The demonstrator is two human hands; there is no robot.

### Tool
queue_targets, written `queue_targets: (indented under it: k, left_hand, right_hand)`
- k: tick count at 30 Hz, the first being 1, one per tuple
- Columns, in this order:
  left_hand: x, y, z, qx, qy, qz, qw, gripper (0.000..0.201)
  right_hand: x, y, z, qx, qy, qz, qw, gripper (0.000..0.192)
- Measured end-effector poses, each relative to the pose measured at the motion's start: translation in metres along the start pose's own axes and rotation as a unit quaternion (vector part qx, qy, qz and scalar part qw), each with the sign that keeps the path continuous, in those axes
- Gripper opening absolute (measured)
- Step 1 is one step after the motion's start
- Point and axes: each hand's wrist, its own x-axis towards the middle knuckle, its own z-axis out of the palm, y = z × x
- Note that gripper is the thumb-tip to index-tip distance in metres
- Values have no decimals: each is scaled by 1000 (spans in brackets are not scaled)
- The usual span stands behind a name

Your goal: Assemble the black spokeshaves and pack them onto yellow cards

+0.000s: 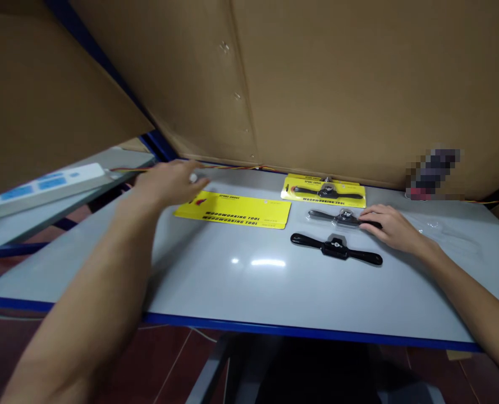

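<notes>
My right hand [390, 229] has its fingers and thumb around the right handle of a black spokeshave [345, 217] in a clear plastic blister, on the table. Nearer the front edge lies a bare black spokeshave [335, 247]. My left hand [167, 182] hovers by the left end of two overlapping yellow backing cards [241, 210] printed "Woodworking Tool". Its fingers reach rightward, apart from the thumb, and I see nothing held. Behind the right-hand tools sits a packaged spokeshave [327, 191] on a yellow card, with another card partly hidden behind it.
A clear plastic piece [451, 235] lies right of my right hand. A blurred dark object [434, 171] stands at the back right. Cardboard panels [337, 84] wall the grey table [241, 289]. A white power strip [47, 188] rests on the left side surface; thin wires run along the back.
</notes>
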Motion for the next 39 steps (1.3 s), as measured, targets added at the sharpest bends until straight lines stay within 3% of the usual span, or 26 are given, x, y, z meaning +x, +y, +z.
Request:
queue_targets:
  k: [2, 5, 9, 12, 14, 17, 18, 21, 24, 28, 34, 39]
  left_hand:
    - [-6, 36, 0, 19, 20, 28, 999, 60]
    - [-14, 79, 4, -47, 36, 65, 996, 52]
    - [-14, 101, 14, -98, 26, 89, 991, 54]
    - [-11, 106, 19, -153, 26, 98, 983, 59]
    - [-12, 111, 21, -172, 35, 93, 980, 60]
    - [-20, 123, 23, -183, 34, 123, 975, 59]
    - [-24, 128, 25, -188, 29, 153, 970, 60]
    - [-39, 143, 30, -195, 18, 297, 935, 60]
    - [-53, 156, 37, -145, 22, 397, 906, 64]
    - [-61, 168, 44, -117, -23, 422, 899, 75]
    - [-58, 176, 50, -136, -84, 423, 892, 94]
    - [-60, 177, 50, -142, -53, 446, 882, 74]
  right_hand:
    - [1, -3, -5, 12, 20, 0, 1000, 35]
    - [-6, -3, -27, 21, 83, 32, 996, 36]
    - [-46, 12, -67, -51, 173, 100, 978, 30]
    - [-93, 33, -85, -120, 190, 156, 962, 28]
    - [-122, 50, -86, -157, 192, 206, 947, 28]
    - [-152, 75, -72, -142, 119, 245, 952, 32]
    - [-157, 82, -65, -126, 76, 252, 956, 33]
    - [-160, 94, -50, -122, 28, 275, 953, 39]
    - [-151, 89, -48, -150, 37, 276, 949, 42]
    - [-118, 62, -48, -143, 111, 244, 953, 40]
    - [-25, 6, -26, -57, 64, 103, 991, 42]
    - [52, -15, 3, -44, 48, 34, 997, 47]
